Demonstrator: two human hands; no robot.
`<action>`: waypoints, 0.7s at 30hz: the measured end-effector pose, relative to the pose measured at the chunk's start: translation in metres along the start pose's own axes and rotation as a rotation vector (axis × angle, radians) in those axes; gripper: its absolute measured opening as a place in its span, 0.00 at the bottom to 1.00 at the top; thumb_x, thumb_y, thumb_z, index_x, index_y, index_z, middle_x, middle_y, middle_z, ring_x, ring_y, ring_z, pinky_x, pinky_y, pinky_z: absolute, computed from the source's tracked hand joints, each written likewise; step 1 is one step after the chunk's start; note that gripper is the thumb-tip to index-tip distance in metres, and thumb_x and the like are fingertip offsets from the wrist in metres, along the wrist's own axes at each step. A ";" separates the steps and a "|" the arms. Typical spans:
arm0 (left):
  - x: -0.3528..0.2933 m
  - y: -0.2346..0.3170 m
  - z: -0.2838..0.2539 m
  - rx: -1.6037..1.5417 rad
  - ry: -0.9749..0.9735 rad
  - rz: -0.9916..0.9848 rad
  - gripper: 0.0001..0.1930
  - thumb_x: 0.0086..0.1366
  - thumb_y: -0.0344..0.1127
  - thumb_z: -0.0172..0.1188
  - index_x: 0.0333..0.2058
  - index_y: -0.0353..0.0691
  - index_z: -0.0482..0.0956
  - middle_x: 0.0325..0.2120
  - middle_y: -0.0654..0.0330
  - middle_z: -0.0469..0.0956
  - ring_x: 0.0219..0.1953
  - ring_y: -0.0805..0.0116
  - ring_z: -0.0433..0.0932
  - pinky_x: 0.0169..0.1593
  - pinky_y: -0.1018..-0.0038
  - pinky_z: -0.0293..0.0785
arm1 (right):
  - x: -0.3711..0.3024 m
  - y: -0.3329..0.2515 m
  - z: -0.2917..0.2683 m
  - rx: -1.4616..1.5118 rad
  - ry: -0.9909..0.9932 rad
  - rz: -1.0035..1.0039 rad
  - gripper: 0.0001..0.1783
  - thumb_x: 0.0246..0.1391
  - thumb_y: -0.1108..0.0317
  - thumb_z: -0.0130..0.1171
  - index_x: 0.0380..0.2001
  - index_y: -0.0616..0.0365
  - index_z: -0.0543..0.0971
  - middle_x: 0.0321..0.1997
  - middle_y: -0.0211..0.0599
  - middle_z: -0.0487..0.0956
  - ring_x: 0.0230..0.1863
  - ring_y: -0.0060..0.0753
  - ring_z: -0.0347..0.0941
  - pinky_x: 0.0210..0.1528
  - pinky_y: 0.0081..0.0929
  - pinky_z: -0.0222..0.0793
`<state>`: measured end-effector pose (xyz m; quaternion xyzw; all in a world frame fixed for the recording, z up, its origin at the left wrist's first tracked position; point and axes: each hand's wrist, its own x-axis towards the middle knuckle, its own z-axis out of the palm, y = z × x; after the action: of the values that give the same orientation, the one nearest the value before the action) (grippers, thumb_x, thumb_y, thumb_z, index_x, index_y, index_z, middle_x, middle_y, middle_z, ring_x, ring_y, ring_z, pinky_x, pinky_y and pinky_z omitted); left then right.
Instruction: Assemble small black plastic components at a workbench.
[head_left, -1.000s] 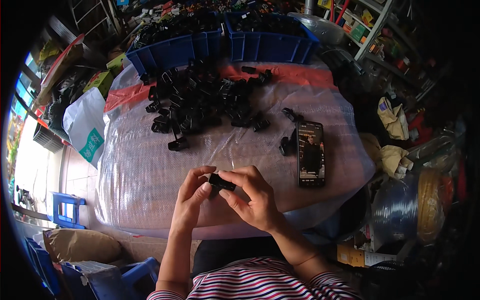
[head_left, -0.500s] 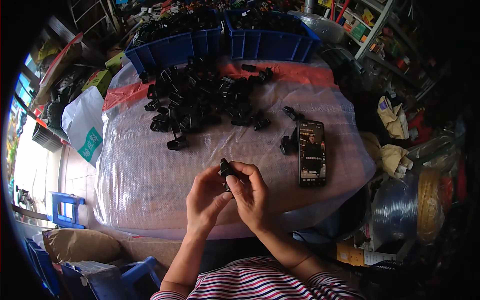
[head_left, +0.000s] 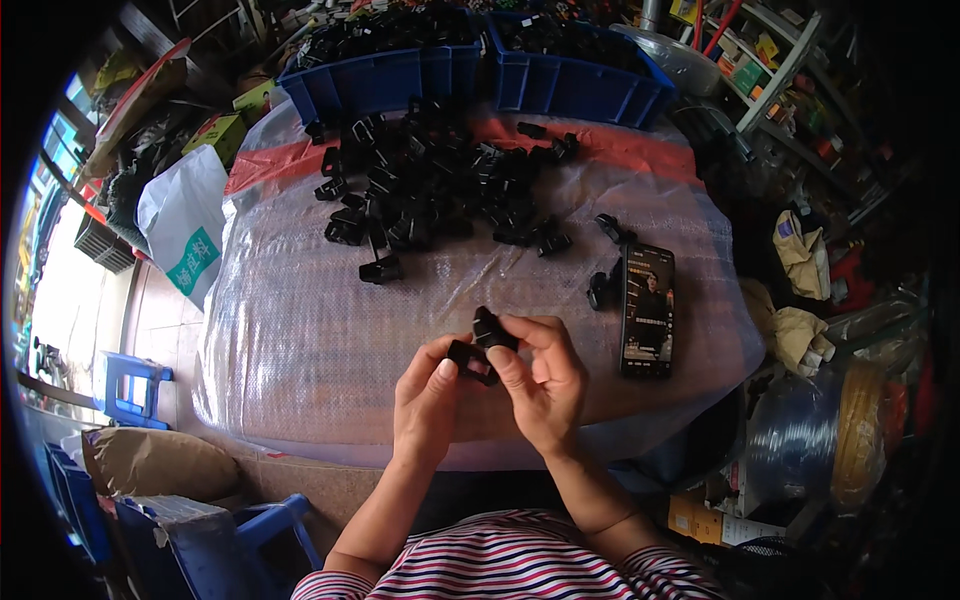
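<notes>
From my station: left hand (head_left: 425, 405) and right hand (head_left: 546, 392) each pinch black plastic (head_left: 487, 324) above the desk (head_left: 300, 350); one part or two, I cannot tell. Probably light, stiff, slick; I'd grip outer edges. Counted: two blue crates (head_left: 385, 86), one phone (head_left: 648, 312); black pile (head_left: 405, 190) too tangled.

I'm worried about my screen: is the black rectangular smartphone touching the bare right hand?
No: the smartphone sits to the right of the right hand, with translucent woven plastic sheeting showing between them.
</notes>
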<state>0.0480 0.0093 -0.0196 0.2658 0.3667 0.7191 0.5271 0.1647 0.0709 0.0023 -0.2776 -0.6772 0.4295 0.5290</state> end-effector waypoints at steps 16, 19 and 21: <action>0.000 0.004 0.006 0.126 0.092 0.128 0.23 0.62 0.39 0.57 0.53 0.33 0.68 0.46 0.55 0.72 0.50 0.69 0.69 0.55 0.75 0.62 | 0.000 0.001 -0.003 0.019 -0.256 0.032 0.14 0.50 0.72 0.62 0.41 0.60 0.76 0.41 0.38 0.76 0.42 0.31 0.73 0.46 0.25 0.70; -0.002 0.009 0.010 0.179 0.111 0.196 0.24 0.62 0.40 0.57 0.53 0.33 0.68 0.48 0.55 0.71 0.50 0.69 0.68 0.55 0.74 0.62 | -0.004 0.002 0.005 0.306 -0.251 0.334 0.18 0.56 0.67 0.57 0.49 0.62 0.71 0.46 0.38 0.75 0.46 0.25 0.70 0.52 0.23 0.66; -0.004 0.010 0.003 0.304 0.132 0.209 0.24 0.62 0.41 0.56 0.53 0.34 0.67 0.51 0.55 0.69 0.51 0.67 0.68 0.56 0.73 0.60 | -0.004 -0.002 0.010 0.256 -0.277 0.267 0.20 0.56 0.69 0.57 0.50 0.63 0.67 0.43 0.37 0.76 0.44 0.25 0.72 0.48 0.23 0.68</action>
<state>0.0458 0.0050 -0.0102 0.3310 0.4752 0.7221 0.3783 0.1568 0.0640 0.0017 -0.2338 -0.6406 0.6123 0.4001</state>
